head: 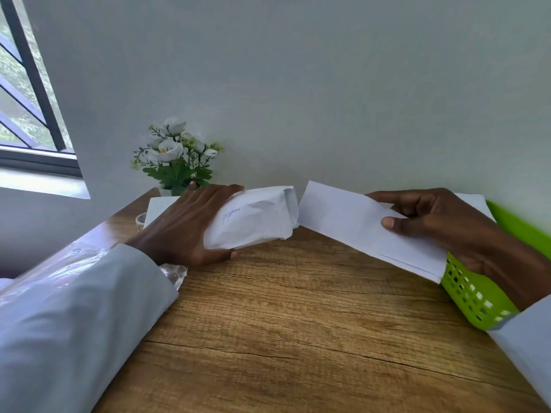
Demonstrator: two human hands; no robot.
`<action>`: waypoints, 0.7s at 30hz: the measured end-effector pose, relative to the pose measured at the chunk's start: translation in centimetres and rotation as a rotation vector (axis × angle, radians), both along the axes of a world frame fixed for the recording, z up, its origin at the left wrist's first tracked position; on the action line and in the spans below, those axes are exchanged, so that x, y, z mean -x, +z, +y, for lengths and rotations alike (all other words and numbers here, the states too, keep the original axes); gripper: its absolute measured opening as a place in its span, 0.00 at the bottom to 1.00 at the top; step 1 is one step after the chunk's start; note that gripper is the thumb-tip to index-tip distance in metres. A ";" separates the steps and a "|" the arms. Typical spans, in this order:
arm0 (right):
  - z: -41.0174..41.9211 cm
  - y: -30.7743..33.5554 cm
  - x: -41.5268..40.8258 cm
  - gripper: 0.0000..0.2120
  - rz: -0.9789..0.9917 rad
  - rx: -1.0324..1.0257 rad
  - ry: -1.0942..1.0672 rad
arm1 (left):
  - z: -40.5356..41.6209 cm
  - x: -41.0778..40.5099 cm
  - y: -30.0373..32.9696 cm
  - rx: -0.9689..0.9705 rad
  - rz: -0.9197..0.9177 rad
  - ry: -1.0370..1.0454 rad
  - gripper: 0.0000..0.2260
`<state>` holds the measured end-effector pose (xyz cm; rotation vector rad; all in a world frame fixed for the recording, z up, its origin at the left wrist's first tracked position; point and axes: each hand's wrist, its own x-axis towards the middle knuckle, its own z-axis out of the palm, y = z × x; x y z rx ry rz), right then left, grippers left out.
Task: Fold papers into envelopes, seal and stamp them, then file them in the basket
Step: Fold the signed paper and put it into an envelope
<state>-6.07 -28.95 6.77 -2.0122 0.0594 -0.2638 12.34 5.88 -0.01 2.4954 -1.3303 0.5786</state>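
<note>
My left hand point(190, 225) grips a folded white paper point(256, 219) with a blue signature on it, held just above the wooden table point(298, 323). My right hand point(441, 222) pinches a flat white envelope point(351, 225) between thumb and fingers, its right end over the green perforated basket point(474, 296) at the table's right edge. The folded paper's right end almost meets the envelope's left corner. More white paper point(158, 207) lies on the table behind my left hand.
A small pot of white flowers point(176, 156) stands at the back left against the wall. A small clear glass item point(141, 220) and a clear plastic wrapper point(176, 274) lie near my left sleeve. A window is at far left.
</note>
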 end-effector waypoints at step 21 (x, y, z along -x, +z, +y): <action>0.1 0.2 0.0 0.19 0.098 0.167 0.059 | -0.3 0.2 0.3 -0.031 -0.108 -0.037 0.48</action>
